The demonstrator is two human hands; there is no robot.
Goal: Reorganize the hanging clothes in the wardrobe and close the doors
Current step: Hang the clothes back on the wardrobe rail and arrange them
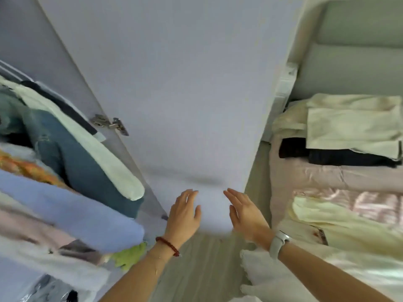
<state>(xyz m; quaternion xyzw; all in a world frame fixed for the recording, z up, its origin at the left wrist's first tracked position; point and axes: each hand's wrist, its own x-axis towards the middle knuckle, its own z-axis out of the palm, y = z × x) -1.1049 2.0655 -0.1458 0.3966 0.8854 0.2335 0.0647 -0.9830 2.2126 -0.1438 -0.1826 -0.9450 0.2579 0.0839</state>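
Bedroom wardrobe, one door (185, 105) ajar, two flat-fingered hands, left hand (184, 215), right hand (245, 213), against it.

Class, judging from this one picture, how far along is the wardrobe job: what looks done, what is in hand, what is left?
Done, it seems: clothes hang packed in the wardrobe. In hand: left hand and right hand, fingers straight, are at the open door, though contact is unclear. Left: the door still stands wide open; folded clothes lie on the bed.

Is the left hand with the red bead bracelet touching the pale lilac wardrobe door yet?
Cannot tell. In the head view the left hand overlaps the pale lilac wardrobe door, fingers straight, but motion blur hides any contact or gap.
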